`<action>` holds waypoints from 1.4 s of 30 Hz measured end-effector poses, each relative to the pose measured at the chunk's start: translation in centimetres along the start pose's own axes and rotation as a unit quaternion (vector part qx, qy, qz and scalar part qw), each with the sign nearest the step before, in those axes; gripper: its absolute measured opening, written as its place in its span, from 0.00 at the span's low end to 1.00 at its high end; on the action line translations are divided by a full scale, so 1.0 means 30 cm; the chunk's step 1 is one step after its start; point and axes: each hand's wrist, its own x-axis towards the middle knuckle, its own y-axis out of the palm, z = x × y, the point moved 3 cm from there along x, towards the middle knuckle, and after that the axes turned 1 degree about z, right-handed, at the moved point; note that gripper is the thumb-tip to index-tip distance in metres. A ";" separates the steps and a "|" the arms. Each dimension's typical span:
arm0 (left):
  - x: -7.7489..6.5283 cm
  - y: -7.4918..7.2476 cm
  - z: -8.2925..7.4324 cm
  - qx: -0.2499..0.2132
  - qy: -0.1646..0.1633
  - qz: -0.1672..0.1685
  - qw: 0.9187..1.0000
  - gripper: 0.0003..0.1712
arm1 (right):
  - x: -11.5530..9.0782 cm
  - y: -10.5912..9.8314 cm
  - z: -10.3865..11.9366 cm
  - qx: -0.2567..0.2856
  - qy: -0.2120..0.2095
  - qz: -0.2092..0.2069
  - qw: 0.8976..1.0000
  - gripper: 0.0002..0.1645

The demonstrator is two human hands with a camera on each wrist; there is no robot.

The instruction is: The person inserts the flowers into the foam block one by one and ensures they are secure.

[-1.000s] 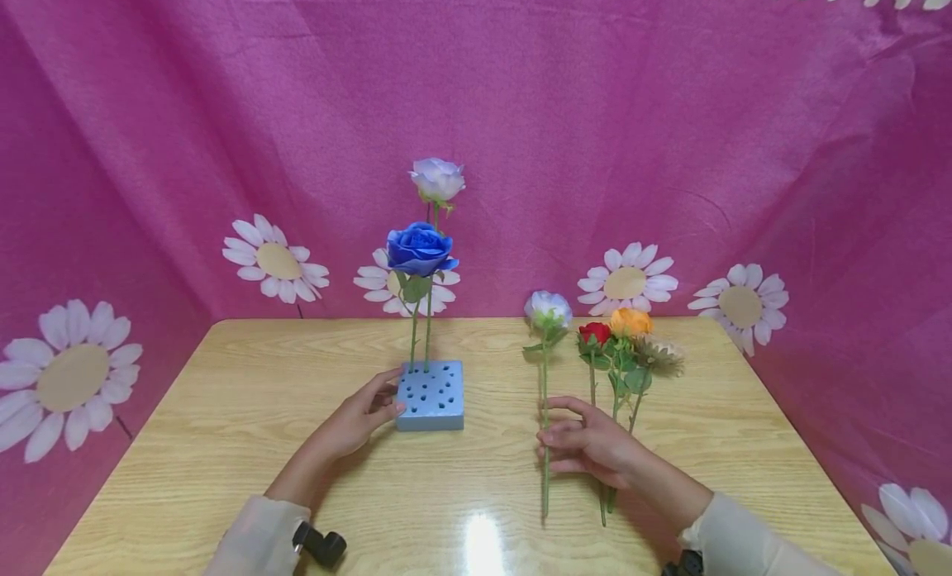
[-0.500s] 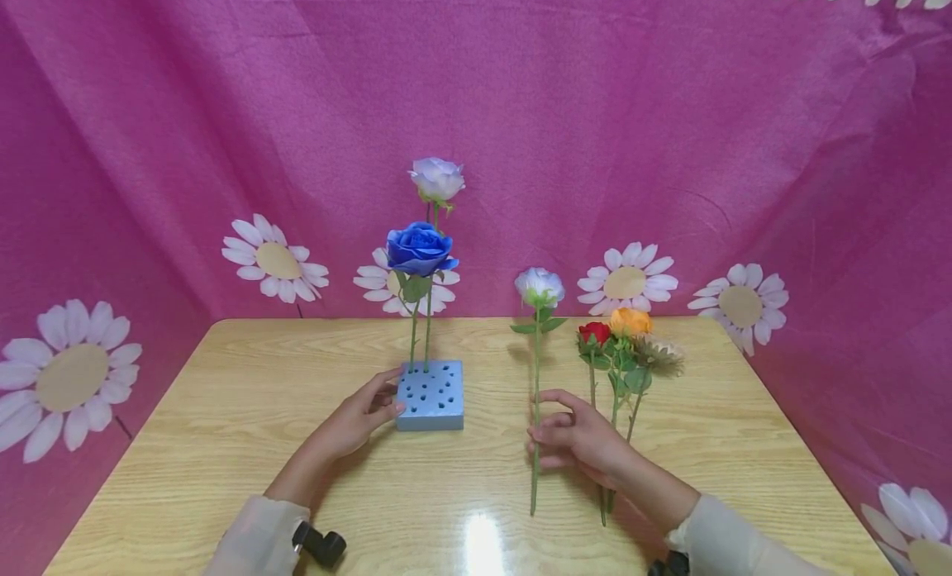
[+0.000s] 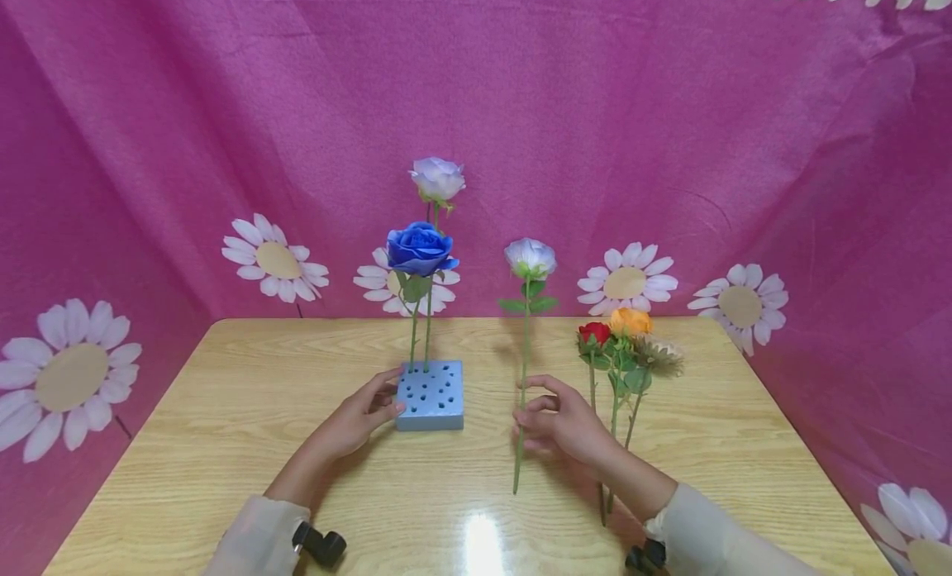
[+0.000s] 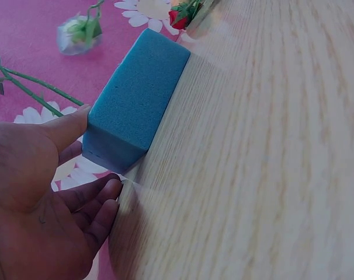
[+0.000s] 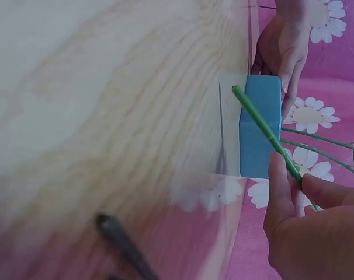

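Note:
My left hand [image 3: 364,415] holds the left side of a light blue foam block [image 3: 430,419] full of small holes, the thumb at its near corner. A blue artificial rose [image 3: 419,249] and a pale lilac artificial rose [image 3: 437,179] stand upright in its back holes. To the right of the block, my right hand [image 3: 568,423] pinches the green stem of a white-lilac artificial rose [image 3: 530,259], bloom up and leaning slightly right. In the right wrist view the stem's bare lower end [image 5: 256,116] shows in front of the block, beyond the fingertips.
Right of my right hand, a red rose [image 3: 595,335], an orange flower [image 3: 630,321] and a beige flower [image 3: 658,354] lie on the wooden table [image 3: 260,378], partly behind my forearm. A pink cloth [image 3: 476,80] with printed daisies hangs around the table.
My right hand has carried the white-lilac rose left and upward, toward the block, turning it closer to upright. The left hand and the block have stayed in place.

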 end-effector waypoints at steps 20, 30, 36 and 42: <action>0.005 0.000 0.002 0.008 0.005 -0.005 1.000 0.37 | 0.096 0.069 0.081 -0.037 -0.056 -0.068 0.995 0.23; 0.003 0.001 -0.004 0.011 0.006 -0.006 1.000 0.36 | 0.134 0.100 0.123 -0.048 -0.096 -0.083 0.991 0.19; -0.001 -0.001 -0.010 0.011 0.007 -0.006 1.000 0.35 | 0.158 0.116 0.149 -0.056 -0.120 -0.090 0.987 0.18; -0.001 0.001 -0.008 0.004 -0.003 -0.006 1.000 0.36 | 0.183 0.140 0.177 -0.064 -0.141 -0.102 0.983 0.18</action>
